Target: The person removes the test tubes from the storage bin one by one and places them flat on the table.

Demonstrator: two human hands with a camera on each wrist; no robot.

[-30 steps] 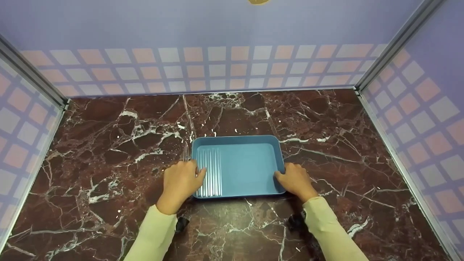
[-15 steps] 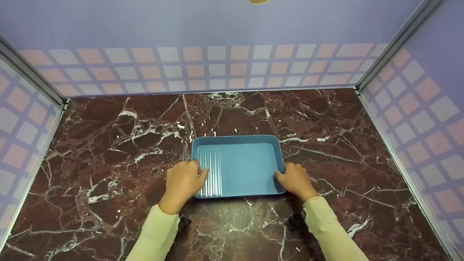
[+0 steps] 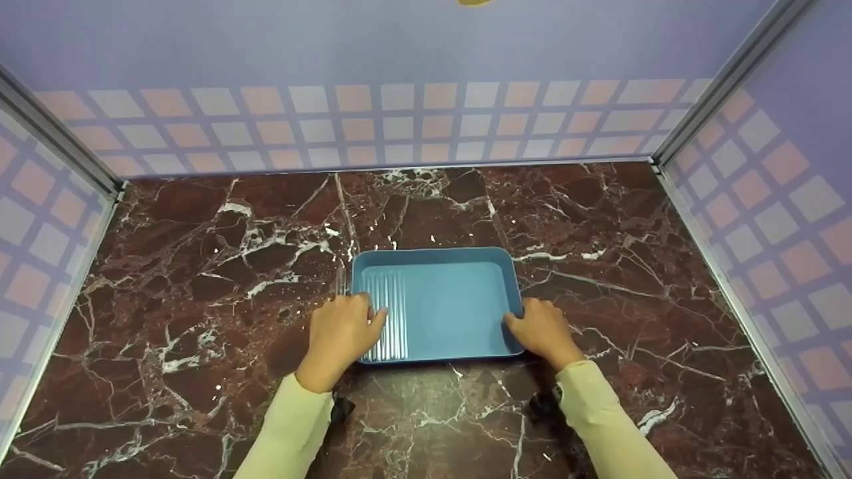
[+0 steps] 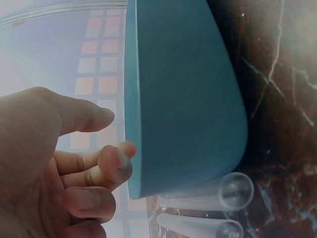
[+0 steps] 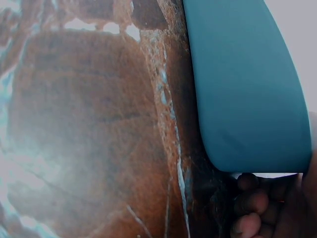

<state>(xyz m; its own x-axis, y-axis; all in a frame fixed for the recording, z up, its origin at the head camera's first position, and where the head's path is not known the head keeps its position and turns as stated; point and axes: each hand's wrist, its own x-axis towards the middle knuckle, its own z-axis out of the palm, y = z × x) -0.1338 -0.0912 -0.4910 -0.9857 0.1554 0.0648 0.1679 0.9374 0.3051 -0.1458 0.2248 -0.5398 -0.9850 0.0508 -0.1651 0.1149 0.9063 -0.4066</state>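
Note:
A blue rectangular tray [image 3: 459,306] lies on the dark marbled surface between both hands. At its left end several clear, tube-like ridges [image 3: 396,326] run side by side, front to back. My right hand [image 3: 544,329] grips the tray's right end, thumb over the rim and fingers against the outside. Over the left end is my left hand [image 3: 341,336], thumb extended. In the left wrist view, its loosely curled fingers [image 4: 116,163] come right at the rim, nothing held between them and the thumb. Two clear round-ended tubes [image 4: 235,191] show just outside the tray there.
Purple walls with pink and white squares close off the back [image 3: 399,126], the left [image 3: 40,219] and the right [image 3: 759,193]. Small black devices sit under both wrists [image 3: 343,409]. White-veined marbled tabletop [image 3: 200,266] surrounds the tray.
My left hand has shifted slightly to the right, its thumb further over the tray's left end. The tray and my right hand have stayed in place.

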